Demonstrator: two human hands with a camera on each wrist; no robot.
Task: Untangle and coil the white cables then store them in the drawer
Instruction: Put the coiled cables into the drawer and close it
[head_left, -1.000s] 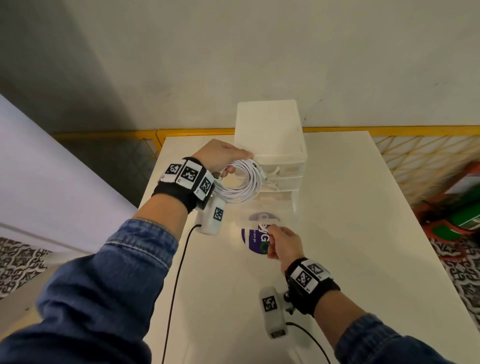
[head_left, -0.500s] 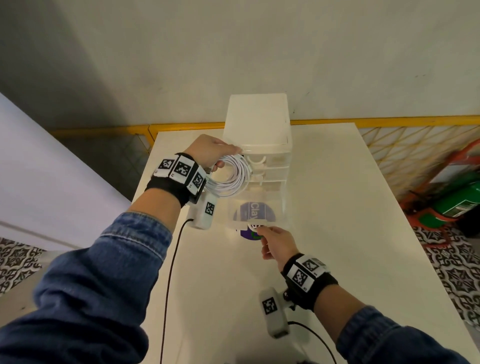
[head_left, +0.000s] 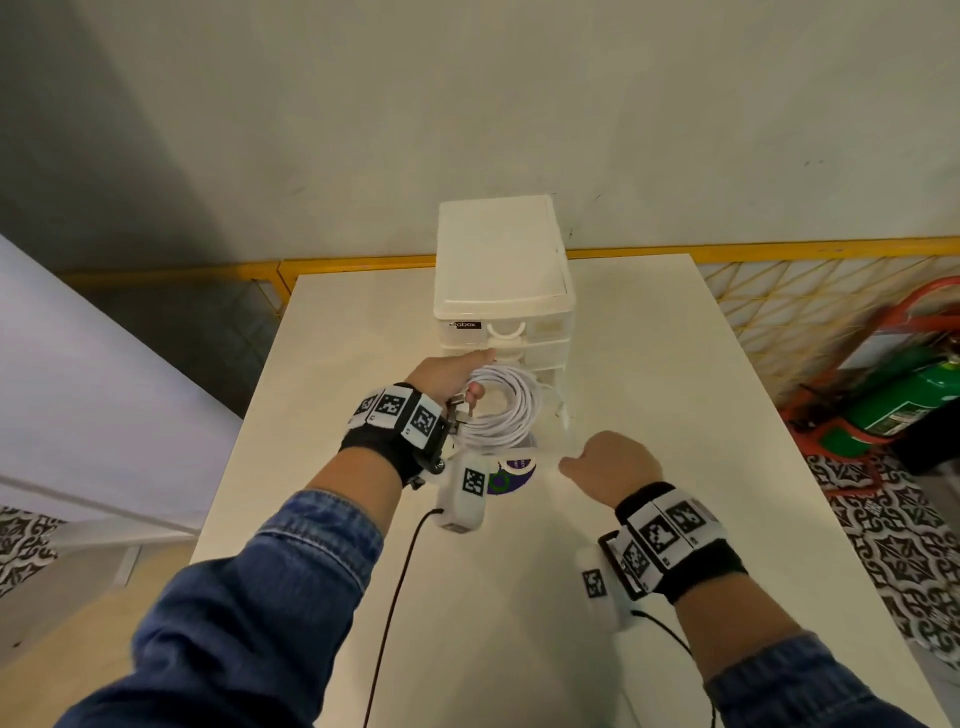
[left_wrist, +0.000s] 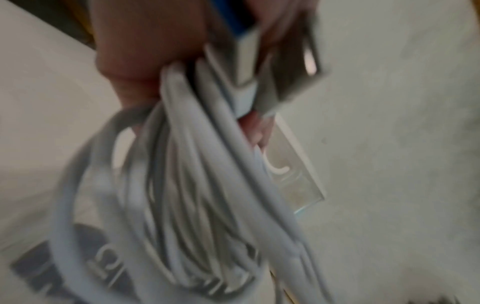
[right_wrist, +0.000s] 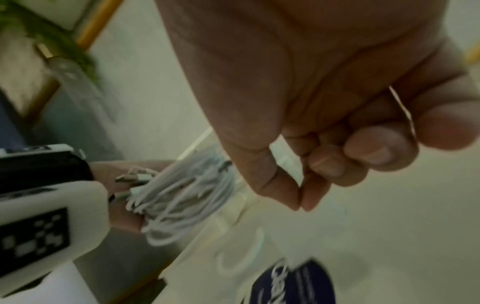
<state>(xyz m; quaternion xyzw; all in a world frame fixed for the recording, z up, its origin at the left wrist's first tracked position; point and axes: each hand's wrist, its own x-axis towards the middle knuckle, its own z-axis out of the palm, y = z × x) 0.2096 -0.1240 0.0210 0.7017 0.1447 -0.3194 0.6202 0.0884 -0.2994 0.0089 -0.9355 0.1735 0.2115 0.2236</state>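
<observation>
- The left hand (head_left: 451, 375) grips the coiled white cables (head_left: 503, 410) above the pulled-out clear plastic drawer (head_left: 563, 415), near the bench's far middle.
- The right hand (head_left: 610, 466) has its fingers curled at the drawer's near edge; whether they pinch it, I cannot tell.
- The cables are probably light, soft and springy: hold across all loops.

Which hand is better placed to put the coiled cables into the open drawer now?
Probably the left hand: it already grips the coiled white cables right above the open drawer. The right hand holds nothing, curled at the drawer's front edge.
</observation>
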